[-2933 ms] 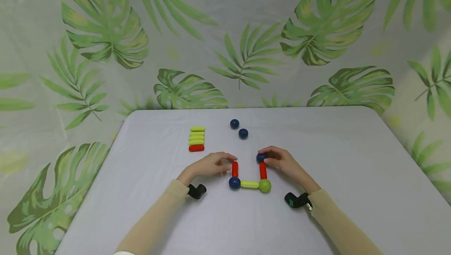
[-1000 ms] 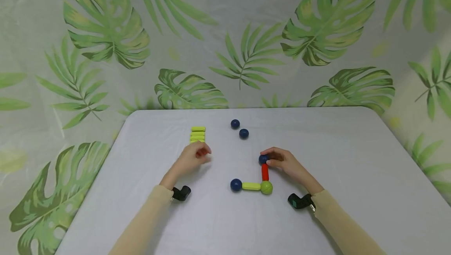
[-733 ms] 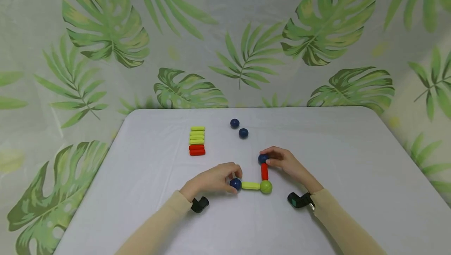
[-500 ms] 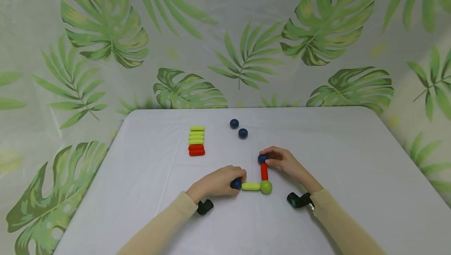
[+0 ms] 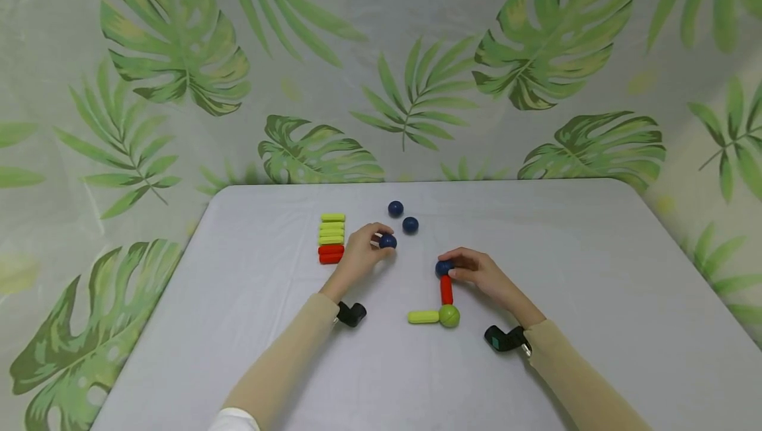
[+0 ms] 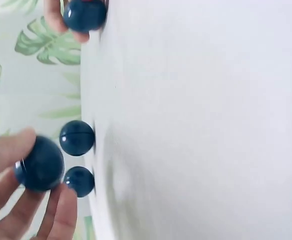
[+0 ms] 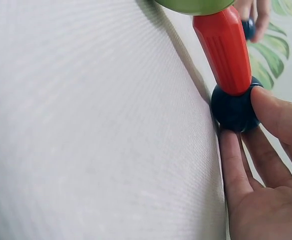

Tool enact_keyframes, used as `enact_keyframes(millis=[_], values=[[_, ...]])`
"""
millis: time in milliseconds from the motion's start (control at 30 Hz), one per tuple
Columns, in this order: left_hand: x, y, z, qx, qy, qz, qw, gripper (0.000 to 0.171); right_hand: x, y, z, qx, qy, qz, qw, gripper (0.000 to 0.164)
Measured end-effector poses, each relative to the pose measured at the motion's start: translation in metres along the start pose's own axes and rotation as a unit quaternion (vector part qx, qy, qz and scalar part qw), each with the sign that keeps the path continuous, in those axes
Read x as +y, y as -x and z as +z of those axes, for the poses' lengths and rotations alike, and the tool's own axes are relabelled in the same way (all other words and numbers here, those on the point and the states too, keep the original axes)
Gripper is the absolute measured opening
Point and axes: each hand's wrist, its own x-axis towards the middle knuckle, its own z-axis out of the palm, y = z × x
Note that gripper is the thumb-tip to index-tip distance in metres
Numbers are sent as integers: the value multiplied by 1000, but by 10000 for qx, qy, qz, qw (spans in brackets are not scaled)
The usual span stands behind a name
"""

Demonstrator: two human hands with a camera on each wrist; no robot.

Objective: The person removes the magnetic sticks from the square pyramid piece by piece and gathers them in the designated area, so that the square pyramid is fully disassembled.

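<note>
In the head view my left hand (image 5: 360, 252) pinches a dark blue ball (image 6: 42, 164) between thumb and fingers, near two loose blue balls. My right hand (image 5: 481, 277) grips another blue ball (image 7: 236, 106) at the far end of a red rod (image 7: 225, 52). That rod's near end meets a yellow-green ball (image 5: 449, 316). From the green ball a yellow-green rod (image 5: 423, 317) points left, its other end bare. The two loose balls, one nearer (image 5: 410, 225) and one farther (image 5: 395, 209), lie beyond my left fingertips.
Left of my left hand lies a column of several yellow-green rods (image 5: 332, 229), with two red rods (image 5: 331, 254) at its near end. Everything is on a white-covered table (image 5: 536, 233). A leaf-patterned cloth (image 5: 417, 87) hangs behind it.
My left hand laid a red rod beside the other one in the column, then pulled the blue ball off the yellow-green rod and carried it away from me. My right hand stayed in place.
</note>
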Motion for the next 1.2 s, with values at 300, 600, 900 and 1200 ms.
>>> enact_keyframes(millis=[300, 600, 900, 1200], values=[[-8, -40, 8, 606, -253, -486, 9967, 30, -1, 0, 2, -14, -3, -13, 10000, 32], [-12, -52, 12, 606, -660, -601, 9942, 30, -1, -1, 3, -4, 11, -7, 10000, 32], [-10, -43, 3, 617, -449, -471, 9960, 40, -1, -1, 2, -13, -46, -22, 10000, 33], [15, 15, 11, -1846, -224, 1120, 9761, 31, -2, 0, 0, -1, -25, 21, 10000, 33]])
